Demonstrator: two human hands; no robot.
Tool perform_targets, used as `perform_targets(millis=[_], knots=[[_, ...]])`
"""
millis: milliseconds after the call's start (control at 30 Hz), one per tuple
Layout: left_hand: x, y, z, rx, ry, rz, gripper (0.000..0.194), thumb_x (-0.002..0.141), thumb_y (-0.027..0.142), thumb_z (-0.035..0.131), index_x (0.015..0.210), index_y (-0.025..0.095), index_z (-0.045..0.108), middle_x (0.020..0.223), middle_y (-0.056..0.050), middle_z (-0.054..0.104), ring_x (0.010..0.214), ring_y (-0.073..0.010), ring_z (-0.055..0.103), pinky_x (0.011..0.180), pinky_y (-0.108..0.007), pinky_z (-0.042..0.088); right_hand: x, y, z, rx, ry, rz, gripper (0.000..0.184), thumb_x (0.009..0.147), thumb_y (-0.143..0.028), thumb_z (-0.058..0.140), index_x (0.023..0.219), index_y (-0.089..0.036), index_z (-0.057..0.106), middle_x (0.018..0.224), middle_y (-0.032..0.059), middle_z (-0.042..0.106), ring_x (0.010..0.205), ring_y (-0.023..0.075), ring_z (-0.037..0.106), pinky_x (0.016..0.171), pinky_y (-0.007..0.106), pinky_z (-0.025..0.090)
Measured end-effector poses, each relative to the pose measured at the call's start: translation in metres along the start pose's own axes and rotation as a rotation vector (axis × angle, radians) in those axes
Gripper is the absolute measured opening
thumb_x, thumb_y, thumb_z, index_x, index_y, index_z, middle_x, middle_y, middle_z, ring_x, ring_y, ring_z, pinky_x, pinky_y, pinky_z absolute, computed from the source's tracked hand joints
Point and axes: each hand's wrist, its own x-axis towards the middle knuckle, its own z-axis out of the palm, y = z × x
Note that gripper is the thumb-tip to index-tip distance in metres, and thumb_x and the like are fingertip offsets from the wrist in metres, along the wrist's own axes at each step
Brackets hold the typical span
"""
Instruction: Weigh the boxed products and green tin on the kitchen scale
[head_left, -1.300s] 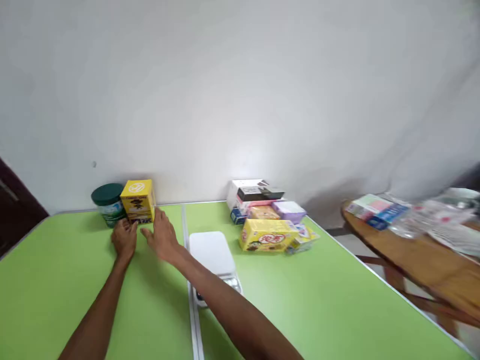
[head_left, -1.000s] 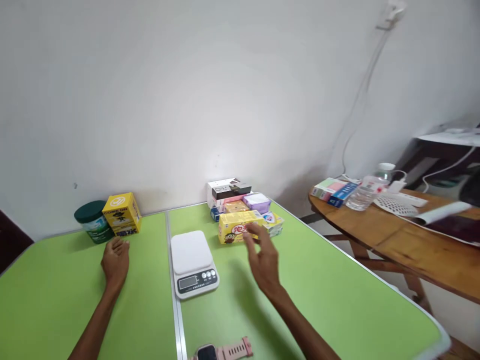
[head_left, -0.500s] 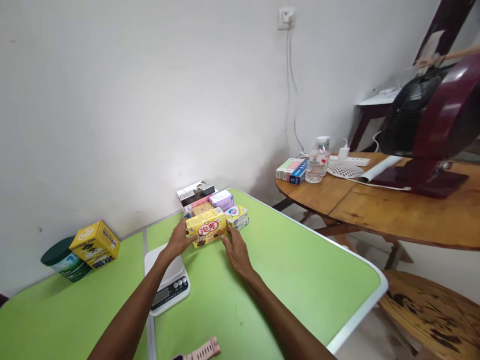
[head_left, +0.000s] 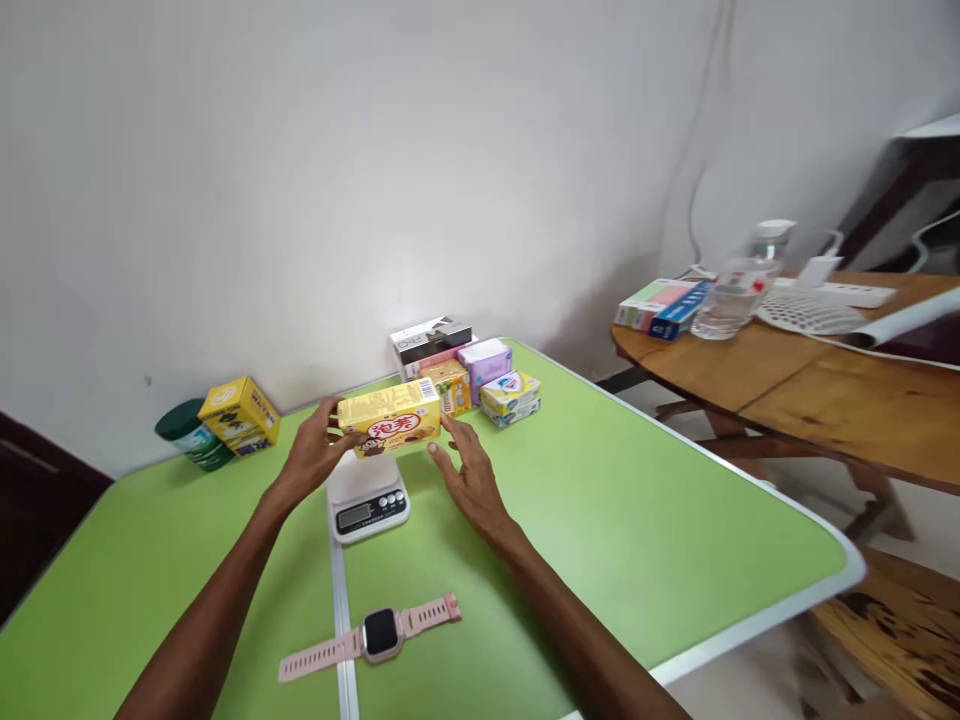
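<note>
A long yellow snack box (head_left: 390, 417) is held between my two hands just above the white kitchen scale (head_left: 367, 497). My left hand (head_left: 315, 455) grips its left end, fingers curled on it. My right hand (head_left: 469, 470) presses its right end with fingers stretched out. The box hovers over the scale's platform, and I cannot tell whether it touches it.
Several small boxes (head_left: 469, 375) cluster by the wall behind the scale. A yellow carton (head_left: 240, 412) and a green-lidded jar (head_left: 187, 432) stand at the back left of the green table (head_left: 637, 520). A pink smartwatch (head_left: 371, 635) lies near me. A wooden table (head_left: 810, 375) with a water bottle stands to the right.
Both hands left the yellow carton at the left, reached to the pile of boxes, took the long yellow snack box and carried it left over the scale.
</note>
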Motion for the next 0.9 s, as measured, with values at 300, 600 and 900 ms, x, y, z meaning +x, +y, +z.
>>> perform_targets(millis=[300,600,900], knots=[[-0.039,-0.062,-0.037,-0.057,0.109,-0.142,0.046,0.075,0.042,0.075,0.114,0.022,0.062,0.113,-0.008,0.072,0.091,-0.0241,0.071,0.069,-0.034,0.059,-0.009,-0.012,0.066,0.030,-0.197,0.011,0.047,0.101,-0.044,0.051,0.142,-0.023,0.061,0.137,0.0128,0.068,0.130,0.0302,0.060,0.114,0.053,0.046],[-0.063,-0.111,-0.021,-0.328,0.186,-0.354,0.090,0.070,0.064,0.079,0.142,0.020,0.050,0.138,-0.020,0.063,0.106,-0.0296,0.071,0.085,-0.044,0.060,-0.016,0.022,0.051,0.063,-0.102,0.319,0.053,0.095,-0.055,0.054,0.129,-0.017,0.065,0.130,0.0193,0.071,0.117,0.0317,0.069,0.101,0.051,0.055],[-0.101,-0.148,0.026,-0.311,0.416,-0.378,0.069,0.090,0.077,0.044,0.111,0.016,0.067,0.097,-0.012,0.075,0.089,-0.0251,0.071,0.085,-0.043,0.059,-0.017,0.028,0.052,-0.003,-0.086,0.332,0.048,0.092,-0.049,0.050,0.124,-0.015,0.065,0.119,0.0181,0.075,0.110,0.0305,0.071,0.100,0.051,0.054]])
